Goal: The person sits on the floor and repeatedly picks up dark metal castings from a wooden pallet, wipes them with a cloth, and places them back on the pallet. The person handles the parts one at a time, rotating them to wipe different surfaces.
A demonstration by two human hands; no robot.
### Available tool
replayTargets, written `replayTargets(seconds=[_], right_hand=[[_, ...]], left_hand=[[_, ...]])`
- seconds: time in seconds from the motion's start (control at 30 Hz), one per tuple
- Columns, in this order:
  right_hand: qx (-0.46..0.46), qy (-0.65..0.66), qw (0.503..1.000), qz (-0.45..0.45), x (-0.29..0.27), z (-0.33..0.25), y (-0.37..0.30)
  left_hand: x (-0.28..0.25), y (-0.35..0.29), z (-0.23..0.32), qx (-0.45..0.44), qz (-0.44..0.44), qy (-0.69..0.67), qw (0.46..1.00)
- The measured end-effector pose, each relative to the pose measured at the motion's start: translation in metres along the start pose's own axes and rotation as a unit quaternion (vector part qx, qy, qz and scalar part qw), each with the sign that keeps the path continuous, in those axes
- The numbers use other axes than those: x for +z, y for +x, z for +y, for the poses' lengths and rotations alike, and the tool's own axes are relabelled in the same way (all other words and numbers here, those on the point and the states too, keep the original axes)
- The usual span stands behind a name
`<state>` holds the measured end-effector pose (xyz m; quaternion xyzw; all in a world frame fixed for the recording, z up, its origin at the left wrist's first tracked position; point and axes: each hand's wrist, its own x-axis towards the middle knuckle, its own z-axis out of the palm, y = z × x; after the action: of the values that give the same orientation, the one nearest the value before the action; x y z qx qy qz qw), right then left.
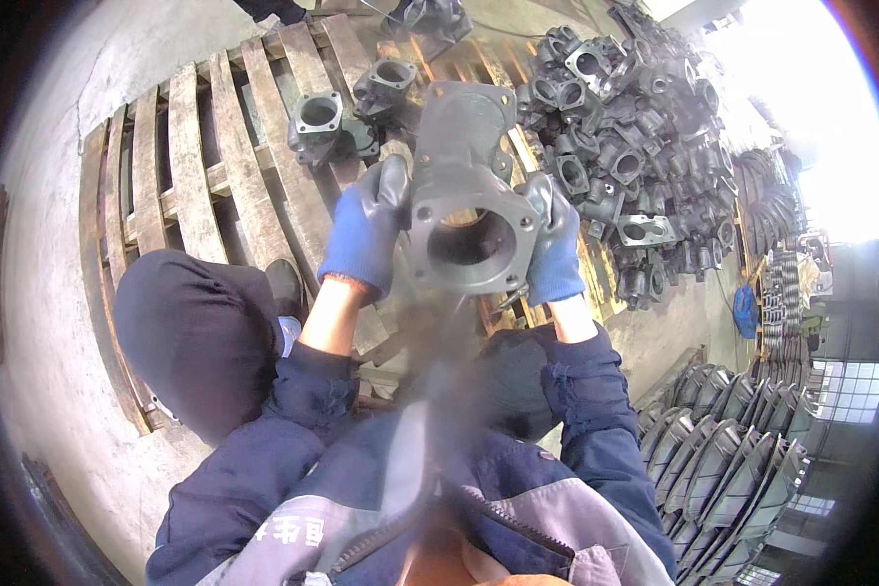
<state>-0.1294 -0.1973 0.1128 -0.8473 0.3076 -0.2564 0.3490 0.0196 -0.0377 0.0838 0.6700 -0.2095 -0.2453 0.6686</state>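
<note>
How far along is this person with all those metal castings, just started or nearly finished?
Early on, it seems. Done: only about three castings lie on the wooden pallet. In hand: a grey flanged casting, gripped on both sides by the left hand and right hand in blue gloves, its round opening facing the camera. Left: a big heap of similar castings beyond the pallet's right edge.

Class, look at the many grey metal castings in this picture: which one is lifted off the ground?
The large flanged casting at centre, gripped between the left hand and right hand. The others lie on the wooden pallet or in the heap.
</note>
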Motion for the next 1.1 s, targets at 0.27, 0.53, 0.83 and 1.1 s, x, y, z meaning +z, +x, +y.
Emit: replayTargets(seconds=[0.27,0.53,0.83,1.1], right_hand=[[-0.051,-0.157,0.986,-0.012,-0.014,-0.016,-0.030],[-0.102,-0.291,0.951,-0.019,-0.010,0.000,-0.026],[0.002,-0.142,0.990,-0.017,0.000,0.004,-0.026],[0.198,0.138,0.970,0.014,0.011,0.010,-0.025]], left_hand=[[0.003,-0.018,-0.009,0.117,0.020,0.097,0.988],[0.010,-0.011,-0.051,-0.005,-0.035,-0.001,0.999],[0.006,-0.010,-0.048,-0.094,-0.020,-0.054,0.994],[0.001,-0.015,-0.028,-0.123,-0.028,-0.054,0.991]])
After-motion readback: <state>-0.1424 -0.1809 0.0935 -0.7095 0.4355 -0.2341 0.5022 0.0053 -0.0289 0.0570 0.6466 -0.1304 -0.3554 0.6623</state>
